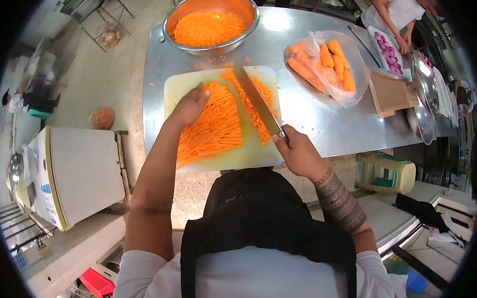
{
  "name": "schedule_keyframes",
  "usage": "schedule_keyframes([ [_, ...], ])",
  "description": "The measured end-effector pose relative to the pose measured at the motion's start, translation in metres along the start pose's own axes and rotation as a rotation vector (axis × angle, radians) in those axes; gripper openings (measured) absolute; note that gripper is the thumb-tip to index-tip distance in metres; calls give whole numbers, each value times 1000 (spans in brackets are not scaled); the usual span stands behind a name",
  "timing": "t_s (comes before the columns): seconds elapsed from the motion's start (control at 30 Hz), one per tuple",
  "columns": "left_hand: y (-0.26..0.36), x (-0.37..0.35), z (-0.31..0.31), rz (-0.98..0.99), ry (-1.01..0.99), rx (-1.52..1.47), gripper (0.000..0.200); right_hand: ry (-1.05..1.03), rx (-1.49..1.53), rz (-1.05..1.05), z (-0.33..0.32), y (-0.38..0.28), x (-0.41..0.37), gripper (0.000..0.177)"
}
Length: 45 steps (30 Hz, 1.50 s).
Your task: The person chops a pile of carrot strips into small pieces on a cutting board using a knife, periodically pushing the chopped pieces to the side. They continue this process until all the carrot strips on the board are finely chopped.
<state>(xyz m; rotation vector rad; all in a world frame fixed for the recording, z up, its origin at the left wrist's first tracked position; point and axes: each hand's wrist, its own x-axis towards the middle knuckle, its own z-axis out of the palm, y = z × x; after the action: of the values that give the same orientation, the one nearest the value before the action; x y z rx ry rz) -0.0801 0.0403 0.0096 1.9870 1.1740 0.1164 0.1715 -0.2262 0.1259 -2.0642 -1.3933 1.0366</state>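
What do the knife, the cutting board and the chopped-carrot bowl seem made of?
Knife: satin metal blade, probably steel by its grey sheen; handle mostly hidden. Cutting board: likely plastic, pale and smooth, no visible grain. Bowl: polished metal, probably stainless steel, from its orange reflections.

Left arm (pixel 156 183) stretched forward, left hand (pixel 190 107) loosely cupped, right hand (pixel 300 152) clenched, tattooed right forearm (pixel 339 201) angled inward

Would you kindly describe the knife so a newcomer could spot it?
On the metal table sits a pale cutting board. The right hand holds the knife, slanting over diced carrot. Unlike the orange carrot sticks nearby, it has a long grey blade.
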Motion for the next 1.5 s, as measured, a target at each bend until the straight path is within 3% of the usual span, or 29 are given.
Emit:
schedule_keyframes([
  [0.27,17,-18,9,55,62,-8,75,-166,-85,-97,15,20,48,29],
  [0.47,54,11,9,-250,320,-88,57,-192,-126,-188,23,30,53,28],
  [0.67,36,13,61,-14,489,276,36,-234,-67,-104,15,33,66,32],
  [0.77,44,9,55,-21,437,363,32,-232,-80,-87,17,24,65,33],
  [0.97,57,9,56,-27,370,186,28,-218,-169,-94,32,9,68,34],
  [1.17,45,13,69,131,523,325,25,-221,-211,-107,7,1,66,32],
  [1.3,45,15,69,98,491,357,31,-311,-288,-50,-23,-33,47,32],
  [1.37,47,14,65,12,360,350,39,-293,-235,-75,-18,-29,54,32],
  [1.5,52,11,65,11,370,347,39,-195,-222,-143,37,-6,104,31],
])
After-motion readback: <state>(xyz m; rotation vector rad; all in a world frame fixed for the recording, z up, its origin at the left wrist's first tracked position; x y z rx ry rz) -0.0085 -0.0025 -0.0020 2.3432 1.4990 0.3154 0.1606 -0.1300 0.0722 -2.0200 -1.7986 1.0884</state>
